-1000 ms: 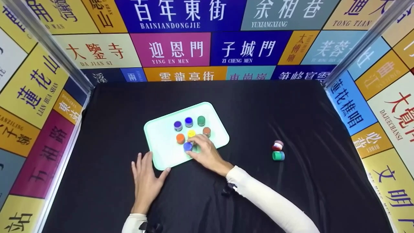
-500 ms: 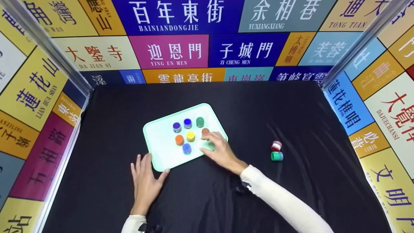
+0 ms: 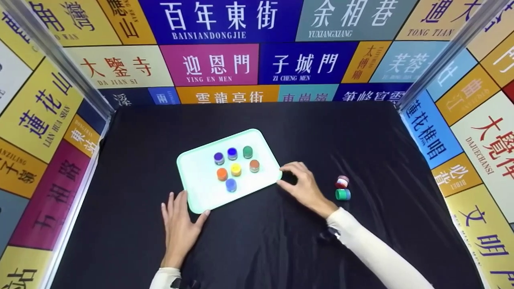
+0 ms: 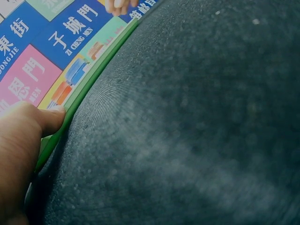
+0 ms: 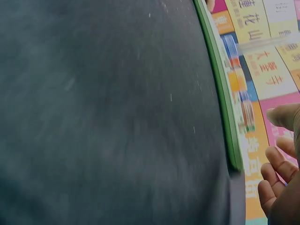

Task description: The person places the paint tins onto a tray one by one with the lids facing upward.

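Note:
A pale green tray lies at a slant on the black cloth. On it stand several small paint jars, among them a yellow jar, an orange jar, a brown jar and a light blue jar. My left hand rests against the tray's near left corner, fingers along its left side. In the left wrist view the thumb touches the green rim. My right hand is at the tray's right corner with nothing in it, thumb and fingers apart. Whether it touches the rim cannot be told.
To the right on the black cloth lie a red jar and a green jar, both on their sides and close together. Printed panels wall in the back and both sides.
My right hand has let go of the light blue jar, leaving it on the tray, and moved right, past the brown jar to the tray's right corner. The left hand has stayed in place.

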Motion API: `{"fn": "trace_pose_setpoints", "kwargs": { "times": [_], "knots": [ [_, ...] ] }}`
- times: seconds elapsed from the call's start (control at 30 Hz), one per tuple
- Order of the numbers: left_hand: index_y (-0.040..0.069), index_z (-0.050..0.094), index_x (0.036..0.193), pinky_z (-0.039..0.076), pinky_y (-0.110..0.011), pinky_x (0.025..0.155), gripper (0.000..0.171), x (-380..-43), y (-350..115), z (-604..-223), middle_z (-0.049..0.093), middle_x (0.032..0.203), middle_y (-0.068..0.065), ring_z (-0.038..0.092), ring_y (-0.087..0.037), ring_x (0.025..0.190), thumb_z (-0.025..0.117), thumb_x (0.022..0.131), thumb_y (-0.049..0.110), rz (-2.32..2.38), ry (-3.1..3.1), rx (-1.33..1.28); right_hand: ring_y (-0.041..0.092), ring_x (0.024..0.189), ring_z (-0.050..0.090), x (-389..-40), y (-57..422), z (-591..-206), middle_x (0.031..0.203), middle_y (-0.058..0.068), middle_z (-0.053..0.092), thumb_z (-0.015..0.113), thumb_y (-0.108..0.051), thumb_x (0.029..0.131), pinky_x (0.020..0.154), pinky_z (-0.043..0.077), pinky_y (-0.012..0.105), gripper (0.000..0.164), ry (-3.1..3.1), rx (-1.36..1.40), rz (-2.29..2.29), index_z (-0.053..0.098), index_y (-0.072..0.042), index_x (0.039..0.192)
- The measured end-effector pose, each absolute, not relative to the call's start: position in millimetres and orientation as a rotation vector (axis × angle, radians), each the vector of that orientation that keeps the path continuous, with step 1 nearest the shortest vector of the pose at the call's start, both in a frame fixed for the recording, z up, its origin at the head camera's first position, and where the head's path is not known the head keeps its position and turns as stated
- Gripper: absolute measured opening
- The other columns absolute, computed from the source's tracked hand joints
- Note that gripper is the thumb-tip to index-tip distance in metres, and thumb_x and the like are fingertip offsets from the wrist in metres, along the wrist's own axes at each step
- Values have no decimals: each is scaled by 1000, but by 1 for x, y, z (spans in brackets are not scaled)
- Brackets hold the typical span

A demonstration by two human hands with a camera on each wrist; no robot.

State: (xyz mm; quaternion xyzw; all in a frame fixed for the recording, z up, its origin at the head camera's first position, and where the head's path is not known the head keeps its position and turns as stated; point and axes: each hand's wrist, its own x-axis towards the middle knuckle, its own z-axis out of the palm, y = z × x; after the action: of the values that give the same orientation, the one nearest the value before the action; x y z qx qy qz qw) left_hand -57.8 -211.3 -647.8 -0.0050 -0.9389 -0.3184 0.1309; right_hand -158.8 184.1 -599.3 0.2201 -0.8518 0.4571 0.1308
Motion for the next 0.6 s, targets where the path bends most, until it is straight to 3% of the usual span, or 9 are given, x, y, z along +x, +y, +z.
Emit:
{"fn": "trace_pose_setpoints", "kwargs": {
  "times": [0.4, 0.6],
  "knots": [
    [-4, 41, 166, 0, -66, 134, 98, -59, -211, -649, 43, 169, -26, 20, -49, 165, 89, 94, 41, -922, -2734, -11, 31, 113, 67, -153, 241, -598, 116, 9, 77, 95, -4, 85, 102, 47, 20, 37, -2433, 559, 1272, 79, 2, 119],
    [-4, 41, 165, 1, -67, 134, 98, -59, -210, -649, 44, 169, -25, 21, -50, 165, 90, 93, 40, -920, -2728, -9, 29, 117, 66, -146, 260, -596, 119, 9, 76, 94, -6, 87, 99, 44, 26, 37, -2491, 474, 1248, 79, 1, 119]
  ]
}}
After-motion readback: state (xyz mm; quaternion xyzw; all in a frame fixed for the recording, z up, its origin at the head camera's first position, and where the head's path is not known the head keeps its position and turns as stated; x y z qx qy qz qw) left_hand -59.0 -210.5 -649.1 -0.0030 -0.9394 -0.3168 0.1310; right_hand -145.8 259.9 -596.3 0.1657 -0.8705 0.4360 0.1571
